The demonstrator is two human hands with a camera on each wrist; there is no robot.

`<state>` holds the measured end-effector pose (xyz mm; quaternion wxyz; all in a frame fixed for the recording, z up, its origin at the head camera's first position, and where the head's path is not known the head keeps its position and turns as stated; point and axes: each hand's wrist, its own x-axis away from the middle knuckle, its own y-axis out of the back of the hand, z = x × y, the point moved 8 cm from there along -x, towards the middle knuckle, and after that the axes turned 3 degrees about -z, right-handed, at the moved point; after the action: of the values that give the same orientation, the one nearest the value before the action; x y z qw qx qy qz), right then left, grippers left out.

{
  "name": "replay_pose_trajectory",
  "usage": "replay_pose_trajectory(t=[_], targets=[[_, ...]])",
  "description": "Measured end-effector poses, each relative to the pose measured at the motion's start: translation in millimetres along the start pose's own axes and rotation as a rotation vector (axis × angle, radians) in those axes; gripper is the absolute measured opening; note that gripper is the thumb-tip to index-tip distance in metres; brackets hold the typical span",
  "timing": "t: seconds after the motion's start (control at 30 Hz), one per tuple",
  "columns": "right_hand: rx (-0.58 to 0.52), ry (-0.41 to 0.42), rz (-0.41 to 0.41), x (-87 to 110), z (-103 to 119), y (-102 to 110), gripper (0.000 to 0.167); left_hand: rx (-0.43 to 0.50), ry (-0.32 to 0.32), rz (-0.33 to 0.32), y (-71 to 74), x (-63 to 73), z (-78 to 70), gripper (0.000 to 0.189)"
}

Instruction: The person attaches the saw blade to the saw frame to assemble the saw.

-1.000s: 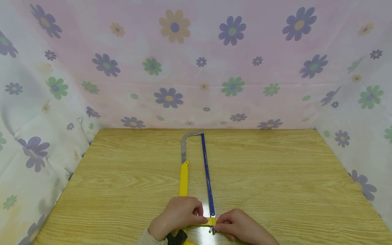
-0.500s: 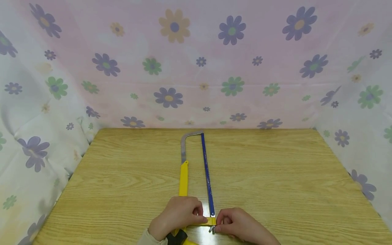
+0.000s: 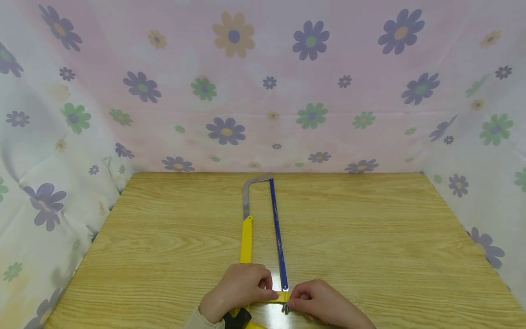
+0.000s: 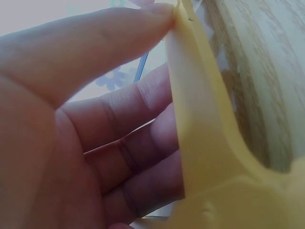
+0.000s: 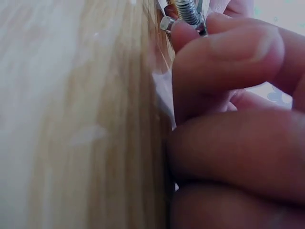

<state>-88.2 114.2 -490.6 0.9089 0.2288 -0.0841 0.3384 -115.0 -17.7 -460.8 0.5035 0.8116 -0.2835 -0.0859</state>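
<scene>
A hacksaw (image 3: pixel 246 240) with a yellow and bare-metal frame lies flat on the table, its blue blade (image 3: pixel 278 233) on the right side. My left hand (image 3: pixel 240 288) holds the yellow near arm of the frame (image 4: pixel 200 100) between thumb and curled fingers. At the end of that arm, a metal wing nut (image 3: pixel 286 309) sits on a threaded bolt (image 5: pixel 188 10). With thumb and index finger, my right hand (image 3: pixel 320 302) pinches the wing nut. Part of the nut is hidden behind the fingertips. The saw's black and yellow handle (image 3: pixel 238 318) is partly cut off at the bottom edge.
The wood-grain table (image 3: pixel 370 228) extends around the saw on both sides. Flower-patterned cloth (image 3: pixel 263 100) hangs at the back and along the left and right edges.
The right fingers have shifted slightly about the wing nut, and its wings now stand at a different angle. The left hand, frame and blade have stayed in place.
</scene>
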Motion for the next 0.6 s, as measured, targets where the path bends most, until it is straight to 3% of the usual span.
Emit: replay_pose_trajectory(t=[0.37, 0.6], targets=[[0.075, -0.012, -0.018, -0.4, -0.5, 0.8, 0.026, -0.017, -0.006, -0.016, 1.4, 0.3, -1.6, 0.024], [0.062, 0.008, -0.005, 0.5, 1.6, -3.0, 0.029, 0.0, 0.005, 0.004, 2.8, 1.2, -1.9, 0.025]])
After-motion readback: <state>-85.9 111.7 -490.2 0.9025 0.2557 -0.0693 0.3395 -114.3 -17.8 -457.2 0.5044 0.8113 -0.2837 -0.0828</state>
